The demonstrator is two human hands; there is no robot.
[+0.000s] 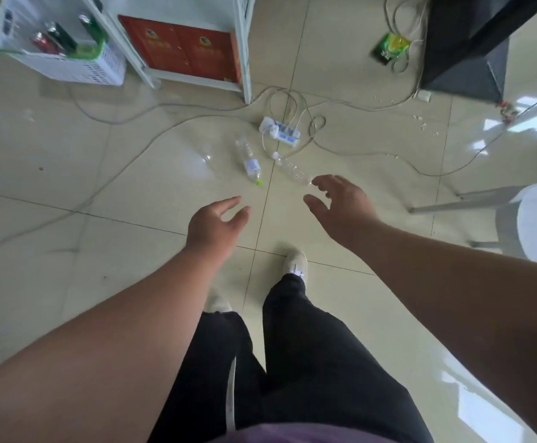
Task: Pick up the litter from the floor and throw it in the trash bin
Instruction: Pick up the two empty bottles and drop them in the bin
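I see both hands held out over the tiled floor [68,174], each holding nothing. Left hand [214,223]: fingers straight, relaxed. Right hand [340,207]: fingers spread and loosely curved, tips just beside the base of a clear bottle [292,169] lying on its side. A second clear bottle with a green cap [249,161] lies ahead of the left hand, apart from it. A green wrapper [390,47] lies well beyond the right hand. The white basket [78,67] at far left holds bottles.
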